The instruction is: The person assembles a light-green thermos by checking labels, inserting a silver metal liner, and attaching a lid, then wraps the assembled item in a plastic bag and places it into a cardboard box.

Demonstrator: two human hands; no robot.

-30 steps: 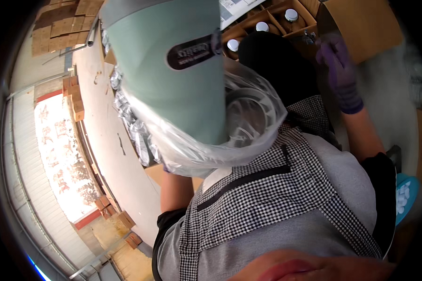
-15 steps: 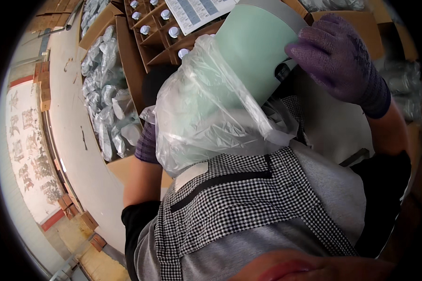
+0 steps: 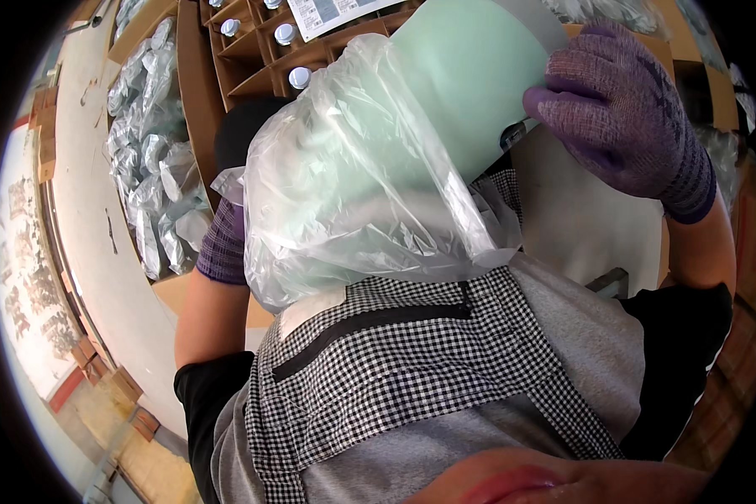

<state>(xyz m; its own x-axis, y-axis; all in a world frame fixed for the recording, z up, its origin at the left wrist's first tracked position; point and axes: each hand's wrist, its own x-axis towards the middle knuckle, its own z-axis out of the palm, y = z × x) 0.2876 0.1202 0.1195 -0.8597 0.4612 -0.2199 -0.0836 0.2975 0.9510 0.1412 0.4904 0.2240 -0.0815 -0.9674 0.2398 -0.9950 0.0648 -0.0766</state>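
A: Where does the pale green cylinder (image 3: 470,92) sit relative to the two hands?

B: It is held against the person's chest, above the checked apron (image 3: 412,361). The right hand (image 3: 626,118), in a purple knit glove, lies on its upper end, fingers curled over the rim, so that grip is closed on the cylinder. The left hand (image 3: 223,244) is mostly hidden behind the clear plastic bag (image 3: 353,193); only the gloved wrist shows, and whether its grip is closed cannot be told.

A: And the long axis?

B: It runs from the lower left, near the chest, up toward the upper right. The bag covers the lower end and stops short of the right hand, which leaves the upper end bare. The left hand is the nearer one to the bagged end.

A: What lies around?

B: Beyond the cylinder is a cardboard box with dividers (image 3: 252,59) holding white-capped bottles (image 3: 300,77). Left of it, another carton holds many small bagged items (image 3: 155,185). A pale worktop (image 3: 84,202) runs along the left, with flattened cardboard on the floor beyond.
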